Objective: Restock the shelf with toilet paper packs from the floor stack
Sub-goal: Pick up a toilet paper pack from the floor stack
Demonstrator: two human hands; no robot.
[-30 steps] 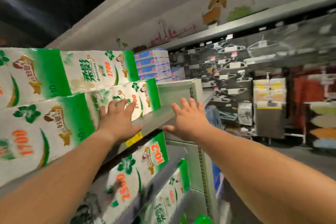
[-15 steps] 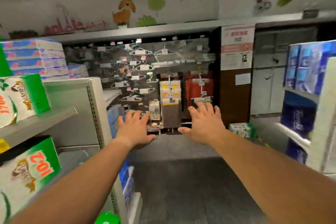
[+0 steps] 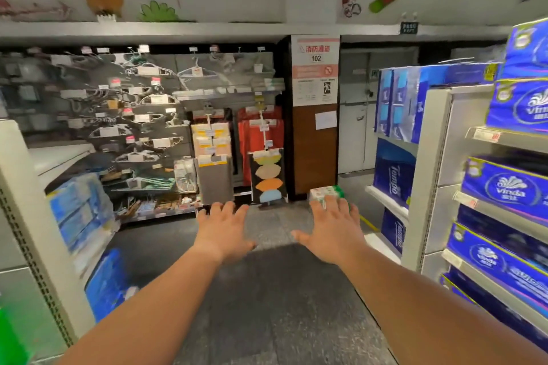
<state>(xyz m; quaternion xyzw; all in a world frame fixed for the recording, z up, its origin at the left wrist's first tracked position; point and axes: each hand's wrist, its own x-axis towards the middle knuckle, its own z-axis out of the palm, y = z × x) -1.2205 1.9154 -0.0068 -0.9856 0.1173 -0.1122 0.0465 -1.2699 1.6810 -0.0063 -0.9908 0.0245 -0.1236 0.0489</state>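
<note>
The view has swung away from the green-pack shelf to the aisle floor (image 3: 267,320), where both hands, left hand (image 3: 223,234) and right hand (image 3: 331,232), reach forward empty, fingers spread, toward the floor stack of packs (image 3: 325,193) just beyond the right fingertips.

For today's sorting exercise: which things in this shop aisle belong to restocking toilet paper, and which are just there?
Job: green-and-white toilet paper packs on the floor; left hand and right hand, both empty.

Just there: blue tissue packs, hangers, red fire-exit sign.
</note>
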